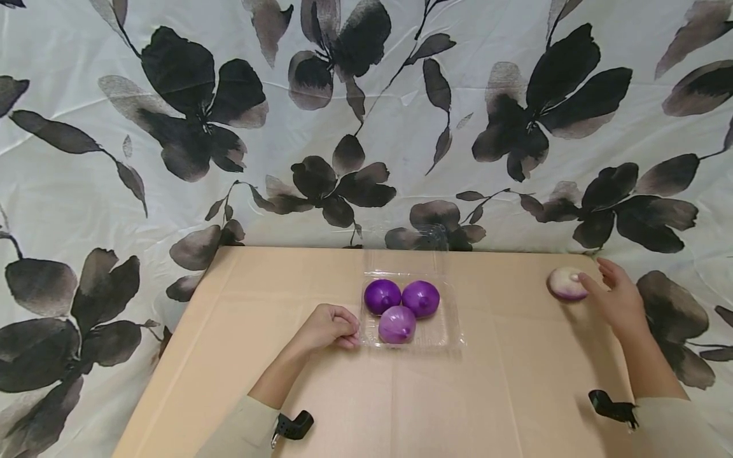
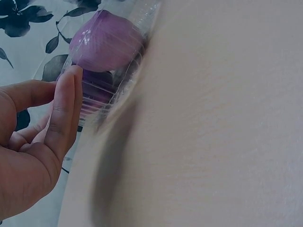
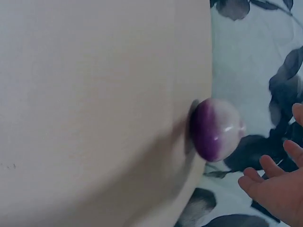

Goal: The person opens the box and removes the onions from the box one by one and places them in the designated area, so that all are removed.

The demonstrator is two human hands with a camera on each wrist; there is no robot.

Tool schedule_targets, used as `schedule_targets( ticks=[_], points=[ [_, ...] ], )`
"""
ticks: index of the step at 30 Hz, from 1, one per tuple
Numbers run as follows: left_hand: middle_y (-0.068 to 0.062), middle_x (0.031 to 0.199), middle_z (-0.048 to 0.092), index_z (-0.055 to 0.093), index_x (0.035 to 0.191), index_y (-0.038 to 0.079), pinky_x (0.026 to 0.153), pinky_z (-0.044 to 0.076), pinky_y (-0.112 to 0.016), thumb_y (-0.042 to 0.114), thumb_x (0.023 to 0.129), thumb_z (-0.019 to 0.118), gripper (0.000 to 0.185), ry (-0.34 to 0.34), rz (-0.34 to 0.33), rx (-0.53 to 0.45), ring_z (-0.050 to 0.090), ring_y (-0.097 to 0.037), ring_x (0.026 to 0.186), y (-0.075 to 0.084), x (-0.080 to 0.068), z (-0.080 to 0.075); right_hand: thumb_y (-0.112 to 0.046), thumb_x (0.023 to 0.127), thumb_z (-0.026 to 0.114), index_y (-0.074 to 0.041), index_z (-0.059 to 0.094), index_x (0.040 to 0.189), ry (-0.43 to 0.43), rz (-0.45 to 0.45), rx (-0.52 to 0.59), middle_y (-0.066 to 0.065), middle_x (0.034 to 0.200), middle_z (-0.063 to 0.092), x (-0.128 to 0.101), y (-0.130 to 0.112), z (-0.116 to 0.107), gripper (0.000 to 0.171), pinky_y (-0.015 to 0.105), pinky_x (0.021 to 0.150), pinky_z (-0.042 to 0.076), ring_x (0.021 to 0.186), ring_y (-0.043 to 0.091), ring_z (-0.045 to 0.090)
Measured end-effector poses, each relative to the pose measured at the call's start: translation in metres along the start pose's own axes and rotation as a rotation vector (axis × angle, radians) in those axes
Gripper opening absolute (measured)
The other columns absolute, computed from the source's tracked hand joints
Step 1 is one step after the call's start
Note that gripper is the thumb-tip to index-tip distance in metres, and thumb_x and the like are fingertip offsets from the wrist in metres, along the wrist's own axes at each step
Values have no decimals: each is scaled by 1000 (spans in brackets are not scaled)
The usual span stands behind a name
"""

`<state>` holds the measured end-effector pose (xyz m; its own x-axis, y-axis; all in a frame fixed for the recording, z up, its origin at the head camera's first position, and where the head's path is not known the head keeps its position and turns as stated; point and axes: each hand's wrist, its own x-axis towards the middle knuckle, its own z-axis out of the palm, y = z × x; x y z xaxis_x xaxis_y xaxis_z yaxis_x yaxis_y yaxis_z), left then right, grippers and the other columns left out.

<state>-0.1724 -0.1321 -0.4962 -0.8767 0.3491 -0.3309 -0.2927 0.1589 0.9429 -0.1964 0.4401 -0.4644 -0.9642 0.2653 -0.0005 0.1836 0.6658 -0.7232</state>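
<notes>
1. Nearest the camera, a small black clip-like device point(image 1: 294, 425) sits at the cuff of the person's pale beige left sleeve point(image 1: 243, 429), and a second black device point(image 1: 613, 407) sits at the right cuff.
2. The flat tan cardboard-coloured tabletop point(image 1: 321, 394) spreads under both forearms.
3. The left hand point(image 1: 329, 326) rests on the tabletop at the left edge of the clear plastic clamshell tray point(image 1: 443, 334). Its fingers are curled inward, and the left wrist view shows the fingertips point(image 2: 71, 90) pressed against the tray's transparent side wall; whether they actually pinch the rim cannot be told.
4. In the tray lie three round purple onion-like bulbs: a pale lilac one point(image 1: 397, 324) nearest, a deep violet one point(image 1: 382, 296) behind it to the left, and another violet one point(image 1: 420, 298) behind it to the right. All three touch one another.
5. The right hand point(image 1: 615, 299) is spread wide with relaxed fingers, holding nothing. It sits just beside a round white bulb with a purple underside point(image 1: 567, 283), which lies near the table's far right edge, well apart from the tray. The right wrist view shows a gap between fingers point(image 3: 270, 168) and bulb.
6. Behind everything hangs a white cloth printed with large black flowers point(image 1: 189, 108).
</notes>
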Motion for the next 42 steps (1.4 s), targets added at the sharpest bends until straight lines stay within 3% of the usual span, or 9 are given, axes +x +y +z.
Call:
schedule_targets(
  ticks=[4, 7, 10, 13, 17, 23, 30, 36, 42],
  points=[
    [-12, 76, 74, 66, 100, -15, 65, 67, -29, -9, 94, 62, 10, 0, -7, -3, 74, -16, 66, 0, 0, 0, -40, 106, 54, -2, 24, 161, 51, -86, -2, 30, 165, 26, -13, -21, 5, 74, 67, 123, 26, 148, 54, 28],
    [-11, 76, 74, 66, 101, -15, 65, 67, -28, -8, 94, 62, 10, -2, -14, -12, 74, -16, 66, 0, 1, 0, -37, 106, 58, -8, 26, 163, 45, -150, 36, 24, 167, 28, -22, -37, 12, 72, 38, 131, 25, 152, 44, 29],
    [-11, 76, 74, 66, 101, -15, 66, 68, -29, -8, 94, 62, 11, -10, -7, -8, 74, -16, 67, -1, 1, -1, -30, 104, 64, -14, 29, 163, 5, -234, 53, 19, 167, 32, -29, -51, 20, 71, 6, 120, 26, 155, 29, 32],
    [-10, 76, 74, 65, 102, -14, 68, 68, -32, -7, 94, 63, 11, -13, -3, 0, 74, -16, 68, -1, 2, -2, -22, 99, 71, -18, 34, 162, -57, -328, 74, 14, 164, 38, -34, -68, 31, 73, -5, 106, 31, 149, 8, 38],
    [-9, 76, 74, 65, 104, -15, 71, 68, -34, -7, 94, 64, 13, -13, -6, 6, 74, -17, 68, -1, 3, -3, -10, 91, 79, -15, 42, 157, -136, -463, 106, 14, 157, 45, -38, -91, 50, 75, -5, 104, 36, 134, -10, 41],
    [-9, 78, 75, 64, 105, -15, 70, 68, -32, -7, 95, 64, 14, -23, 1, -6, 74, -15, 68, -1, 2, -4, -1, 84, 84, -11, 48, 153, -249, -653, 117, 16, 152, 50, -41, -120, 77, 78, 0, 110, 35, 134, -12, 41],
    [-10, 78, 75, 63, 106, -16, 70, 68, -32, -7, 94, 64, 15, -17, -5, -14, 73, -15, 68, -3, 1, -4, -11, 85, 85, -16, 49, 152, -398, -726, 58, 9, 154, 53, -48, -147, 108, 76, 10, 116, 40, 139, 23, 50],
    [-8, 76, 74, 63, 106, -17, 68, 68, -30, -8, 93, 64, 16, -25, 4, -16, 73, -14, 66, -4, 1, -4, -13, 82, 88, -17, 51, 152, -503, -807, -45, 5, 155, 52, -54, -171, 132, 79, 53, 117, 46, 145, 30, 46],
    [-7, 74, 73, 64, 104, -15, 68, 68, -31, -8, 93, 64, 13, -26, 0, -20, 73, -15, 66, -5, 3, -4, -8, 78, 89, -14, 57, 146, -561, -902, -134, 6, 151, 54, -61, -188, 157, 75, 56, 117, 47, 143, 31, 48]
  ],
)
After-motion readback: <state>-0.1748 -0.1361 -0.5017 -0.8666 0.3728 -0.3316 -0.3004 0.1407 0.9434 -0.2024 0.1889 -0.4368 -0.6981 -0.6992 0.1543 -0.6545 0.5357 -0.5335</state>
